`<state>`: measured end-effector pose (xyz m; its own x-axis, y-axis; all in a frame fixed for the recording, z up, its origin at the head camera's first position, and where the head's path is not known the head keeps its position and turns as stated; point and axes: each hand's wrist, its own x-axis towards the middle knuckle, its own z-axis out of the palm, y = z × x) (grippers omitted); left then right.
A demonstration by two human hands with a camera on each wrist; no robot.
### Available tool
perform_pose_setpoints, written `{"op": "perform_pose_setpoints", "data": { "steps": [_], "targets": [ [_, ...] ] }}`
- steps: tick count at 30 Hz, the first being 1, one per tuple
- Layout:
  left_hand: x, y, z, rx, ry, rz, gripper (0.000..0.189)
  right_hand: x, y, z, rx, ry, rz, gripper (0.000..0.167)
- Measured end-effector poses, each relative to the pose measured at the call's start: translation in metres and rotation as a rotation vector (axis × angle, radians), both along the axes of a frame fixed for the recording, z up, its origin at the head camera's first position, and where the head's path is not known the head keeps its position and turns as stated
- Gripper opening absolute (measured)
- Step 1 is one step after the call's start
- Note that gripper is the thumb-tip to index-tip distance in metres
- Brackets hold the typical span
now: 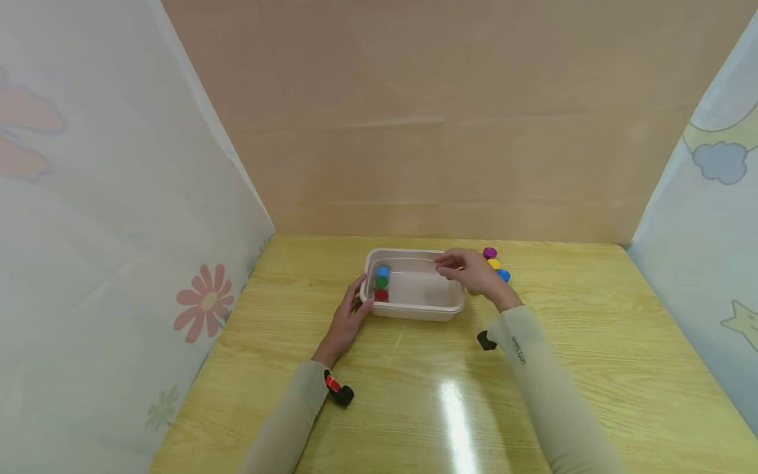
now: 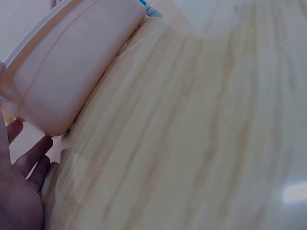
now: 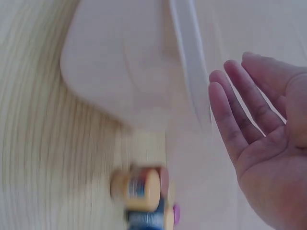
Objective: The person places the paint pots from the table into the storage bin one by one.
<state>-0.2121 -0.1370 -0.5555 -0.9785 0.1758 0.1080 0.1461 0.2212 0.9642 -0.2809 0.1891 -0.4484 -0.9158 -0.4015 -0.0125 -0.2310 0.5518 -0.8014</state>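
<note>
A pale pink plastic box [image 1: 414,312] stands on the table. My left hand [image 1: 348,321] rests at its front left corner, thumb at the rim and fingers along the left side. In the left wrist view, fairly straight fingers [image 2: 34,154] touch the box wall [image 2: 81,62]. Inside, along the left end, sit small jars with a blue cap [image 1: 383,271], a green cap [image 1: 381,282] and a red cap [image 1: 381,295]. Above the box's right end is my right hand [image 1: 470,270]; the right wrist view shows its fingers [image 3: 249,103] loosely extended with nothing held.
Just right of the box stand several more small jars, among them ones with a purple cap [image 1: 489,252], a yellow cap [image 1: 494,263] and a blue cap [image 1: 503,275]. An orange-capped jar [image 3: 152,190] lies closest in the right wrist view. A brown wall [image 1: 438,164] closes off the back.
</note>
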Motion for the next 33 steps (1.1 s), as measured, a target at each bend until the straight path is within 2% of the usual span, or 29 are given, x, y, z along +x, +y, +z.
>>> {"op": "perform_pose_setpoints", "data": {
  "steps": [4,10,16,24,30,33],
  "targets": [
    [0.001,0.001,0.001,-0.004,0.001,-0.001,0.06,0.003,0.033,0.0,-0.063,-0.01,-0.094,0.039],
    [0.0,0.001,0.001,0.006,-0.001,-0.001,0.059,0.006,0.073,-0.002,-0.057,0.028,-0.232,0.043],
    [-0.001,0.002,0.002,0.012,-0.006,0.006,0.059,0.007,0.097,-0.017,-0.049,0.045,-0.341,0.043],
    [-0.003,0.002,0.007,0.01,-0.044,-0.025,0.063,0.011,0.111,-0.034,-0.081,-0.032,-0.343,0.052],
    [0.007,0.001,0.031,-0.012,-0.061,-0.064,0.064,0.01,0.115,-0.045,-0.07,-0.093,-0.336,0.057],
    [0.01,0.002,0.033,0.008,-0.066,-0.057,0.064,0.011,0.115,-0.052,-0.053,-0.121,-0.327,0.059]
  ]
}}
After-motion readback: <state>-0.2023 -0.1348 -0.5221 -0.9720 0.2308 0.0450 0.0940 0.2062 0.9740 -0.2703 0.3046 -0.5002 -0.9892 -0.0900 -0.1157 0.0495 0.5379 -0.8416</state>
